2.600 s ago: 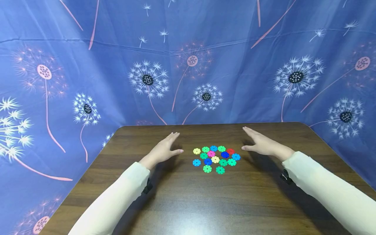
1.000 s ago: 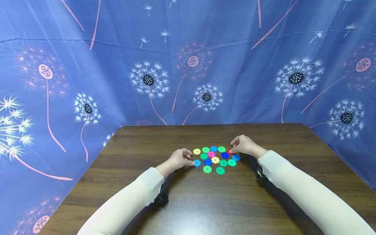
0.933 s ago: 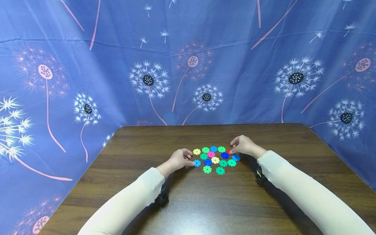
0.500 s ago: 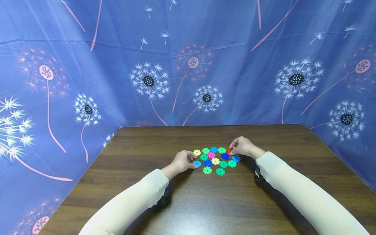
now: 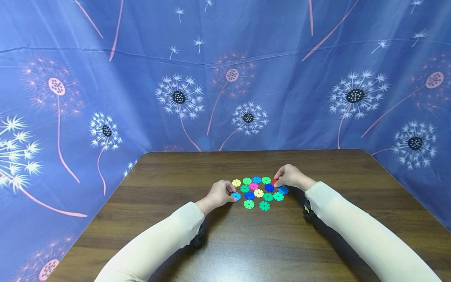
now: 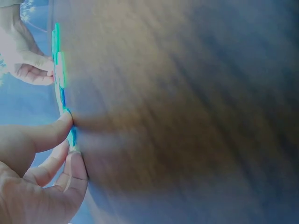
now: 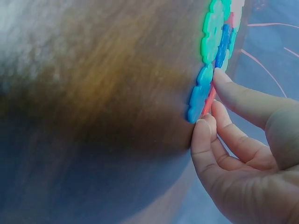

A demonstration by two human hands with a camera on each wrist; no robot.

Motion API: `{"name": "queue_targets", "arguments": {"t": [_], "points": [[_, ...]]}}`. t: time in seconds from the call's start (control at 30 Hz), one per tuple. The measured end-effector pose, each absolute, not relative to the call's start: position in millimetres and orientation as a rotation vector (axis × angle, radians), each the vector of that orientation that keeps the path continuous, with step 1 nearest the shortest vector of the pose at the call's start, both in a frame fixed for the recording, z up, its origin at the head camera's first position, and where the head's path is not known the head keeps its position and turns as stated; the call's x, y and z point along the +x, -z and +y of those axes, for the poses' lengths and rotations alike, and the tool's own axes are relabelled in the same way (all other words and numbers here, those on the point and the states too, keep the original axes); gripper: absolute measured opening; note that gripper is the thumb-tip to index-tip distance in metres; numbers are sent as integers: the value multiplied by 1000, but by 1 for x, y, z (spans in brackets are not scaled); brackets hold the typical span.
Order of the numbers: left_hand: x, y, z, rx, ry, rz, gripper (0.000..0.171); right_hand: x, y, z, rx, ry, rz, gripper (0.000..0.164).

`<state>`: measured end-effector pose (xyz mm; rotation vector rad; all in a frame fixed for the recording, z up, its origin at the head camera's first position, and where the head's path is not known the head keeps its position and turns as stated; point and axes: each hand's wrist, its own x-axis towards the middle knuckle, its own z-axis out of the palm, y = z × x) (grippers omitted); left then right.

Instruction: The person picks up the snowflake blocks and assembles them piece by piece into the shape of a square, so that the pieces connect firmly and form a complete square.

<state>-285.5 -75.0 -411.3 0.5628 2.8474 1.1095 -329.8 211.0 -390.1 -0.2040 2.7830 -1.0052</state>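
Several flat, notched plastic snowflake discs in mixed colours lie close together on the brown wooden table (image 5: 232,235). My left hand (image 5: 219,193) is at the left side of the group, thumb and curled fingers around the edges of a light blue snowflake disc (image 5: 236,196). Just beyond those fingers is a yellow disc (image 5: 236,183). On the other side, my right hand (image 5: 291,176) pinches a red snowflake disc (image 5: 274,182), partly covered by the fingers. The red disc's edge is close to a dark blue disc (image 5: 269,188); a blue disc (image 5: 283,190) sits nearer to me.
Between the hands lie more discs, including a pink disc (image 5: 253,186) and a pale yellow disc (image 5: 258,193). Two green discs form the near edge, one a bright green disc (image 5: 248,204). A blue dandelion-print cloth (image 5: 211,98) hangs behind the table.
Both hands came in from the sides, fingers curling down at the light blue and red discs. Lately the right hand has shifted slightly left with the red disc; the dark blue disc edged left.
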Motion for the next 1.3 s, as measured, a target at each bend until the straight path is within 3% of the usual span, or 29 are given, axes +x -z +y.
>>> {"name": "queue_targets", "arguments": {"t": [0.33,0.73,1.3], "points": [[-284,406,-73,517,-1196,2809,29,-331,390,207,-163,971,2801,34],[-288,404,-76,399,-1343,2698,14,-331,390,211,-149,1094,2704,15],[-296,383,-67,401,-1468,2823,7,-329,383,205,-127,1605,2305,34]]}}
